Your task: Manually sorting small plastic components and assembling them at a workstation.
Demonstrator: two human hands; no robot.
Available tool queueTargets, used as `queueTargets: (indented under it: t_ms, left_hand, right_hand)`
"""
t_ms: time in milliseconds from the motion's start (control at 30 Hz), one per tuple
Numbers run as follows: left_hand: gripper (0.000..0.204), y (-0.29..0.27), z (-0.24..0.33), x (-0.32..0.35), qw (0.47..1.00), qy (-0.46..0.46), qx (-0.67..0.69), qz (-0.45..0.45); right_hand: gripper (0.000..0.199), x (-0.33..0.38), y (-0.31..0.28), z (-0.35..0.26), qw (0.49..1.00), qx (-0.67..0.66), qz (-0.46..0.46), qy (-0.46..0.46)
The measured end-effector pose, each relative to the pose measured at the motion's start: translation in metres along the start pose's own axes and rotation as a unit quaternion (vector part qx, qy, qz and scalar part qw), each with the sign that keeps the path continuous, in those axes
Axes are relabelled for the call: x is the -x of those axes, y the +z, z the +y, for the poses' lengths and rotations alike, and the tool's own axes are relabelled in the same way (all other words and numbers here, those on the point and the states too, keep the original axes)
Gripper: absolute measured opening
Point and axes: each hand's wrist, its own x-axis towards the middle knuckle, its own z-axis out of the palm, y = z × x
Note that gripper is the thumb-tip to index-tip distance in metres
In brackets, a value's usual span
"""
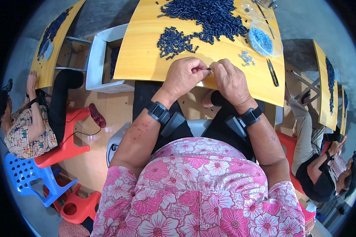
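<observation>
- Head view: we see the left hand [186, 75] closed, thumb and forefinger pinching a small dark piece [209, 69] just over the table's near edge.
- We find the right hand [230, 81] just beside it at 3 o'clock, fingers bent in to that same piece; its knuckles hide the tips, so we cannot tell whether it grips anything.
- Both wrists angle inward, which we judge steadies so tiny a piece and brings it into easy sight.
- At 12 o'clock from the hands, we see a large dark pile [209, 17] on the yellow table [142, 51], probably set back to free the near edge for handling.
- At 10 o'clock lies a smaller dark cluster [174, 42], likely drawn nearer for the left hand.
- At 2 o'clock, a clear bowl [279, 44] keeps its pale blue bits [261, 40] from scattering; some loose clear bits [247, 58] lie nearer us, seemingly for quick picking.
- At 3 o'clock, black snips [272, 73] rest apart, perhaps within the right hand's reach.
</observation>
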Motion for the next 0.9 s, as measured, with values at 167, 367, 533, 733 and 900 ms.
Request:
queueTargets:
  t_ms: [167, 367, 533, 733, 900]
  left_hand:
    - [0.012, -0.001, -0.003, 0.001, 1.000, -0.001, 0.015, -0.011]
    - [0.010, 0.000, -0.003, 0.003, 1.000, 0.013, 0.001, 0.007]
    - [0.009, 0.000, -0.006, 0.005, 0.998, 0.046, -0.008, 0.031]
    - [0.010, -0.001, -0.002, 0.007, 0.997, 0.071, -0.014, 0.025]
    - [0.012, -0.003, -0.003, 0.006, 0.995, 0.094, -0.023, 0.024]
  right_hand:
    - [0.022, 0.001, 0.004, -0.004, 0.998, -0.052, 0.022, 0.028]
    - [0.015, 0.005, 0.006, -0.014, 0.983, -0.153, 0.069, 0.069]
    - [0.022, 0.002, 0.004, -0.005, 0.967, -0.233, 0.031, 0.103]
    - [0.026, -0.026, 0.018, 0.013, 0.967, -0.228, 0.052, 0.106]
    - [0.028, -0.054, 0.029, 0.016, 0.993, -0.091, 0.033, 0.069]
